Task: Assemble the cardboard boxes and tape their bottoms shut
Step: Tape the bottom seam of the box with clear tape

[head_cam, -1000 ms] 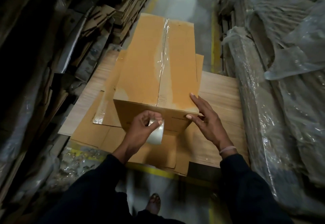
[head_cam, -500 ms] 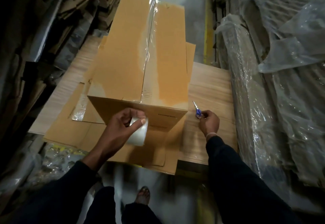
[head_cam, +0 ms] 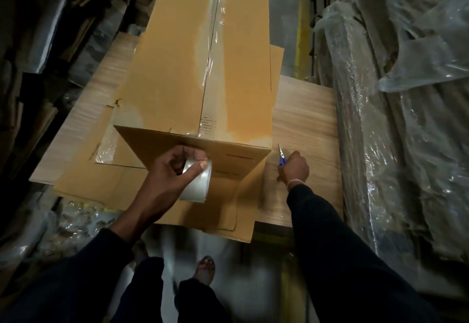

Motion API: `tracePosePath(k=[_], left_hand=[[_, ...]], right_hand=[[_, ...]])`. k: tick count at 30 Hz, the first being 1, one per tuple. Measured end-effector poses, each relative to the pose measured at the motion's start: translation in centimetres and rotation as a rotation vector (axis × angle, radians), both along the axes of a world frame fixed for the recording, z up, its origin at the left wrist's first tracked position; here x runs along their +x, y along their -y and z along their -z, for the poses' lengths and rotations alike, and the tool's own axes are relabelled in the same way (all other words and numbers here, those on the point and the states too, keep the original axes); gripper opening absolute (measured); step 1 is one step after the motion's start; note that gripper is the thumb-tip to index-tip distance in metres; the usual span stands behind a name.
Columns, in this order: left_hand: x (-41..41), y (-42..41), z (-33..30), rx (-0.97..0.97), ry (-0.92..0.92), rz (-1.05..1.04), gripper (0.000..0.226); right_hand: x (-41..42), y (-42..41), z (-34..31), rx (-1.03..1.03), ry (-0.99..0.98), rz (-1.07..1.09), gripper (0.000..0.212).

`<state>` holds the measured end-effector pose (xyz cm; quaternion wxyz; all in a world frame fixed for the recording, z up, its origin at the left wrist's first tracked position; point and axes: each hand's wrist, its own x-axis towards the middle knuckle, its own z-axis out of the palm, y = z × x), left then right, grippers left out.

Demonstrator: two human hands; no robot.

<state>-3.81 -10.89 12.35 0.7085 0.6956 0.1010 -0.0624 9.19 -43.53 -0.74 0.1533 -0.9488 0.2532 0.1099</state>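
The left hand grips a tape roll against the box. The right hand holds scissors on the bench.

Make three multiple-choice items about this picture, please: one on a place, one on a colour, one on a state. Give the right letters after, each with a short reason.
1. Where is the roll of tape?
A. On the floor
B. In the left hand, against the box's near face
C. On top of the box

2. What colour are the scissors' handles?
A. Blue
B. Red
C. Yellow

3. How is the seam on top of the box?
A. Open, flaps up
B. Stapled
C. Covered with clear tape

Answers:
1 B: the left hand holds the tape roll at the box.
2 A: blue shows above the right hand on the scissors.
3 C: the shiny tape strip runs along the seam.
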Motion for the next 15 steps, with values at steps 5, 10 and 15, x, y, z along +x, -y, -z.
tracePosePath(k=[5, 10, 15], left_hand=[[-0.1, -0.4, -0.8, 0.025, 0.003, 0.042, 0.016], [0.0, -1.2, -1.3, 0.053, -0.004, 0.117, 0.019], [0.3, -1.3, -1.5, 0.024, -0.022, 0.153, 0.022]], right_hand=[[-5.0, -1.9, -1.3, 0.433, 0.017, 0.185, 0.015], [-9.0, -3.5, -7.8, 1.062, 0.253, 0.231, 0.034], [-10.6, -4.4, -17.0, 1.195, 0.418, -0.006, 0.036]])
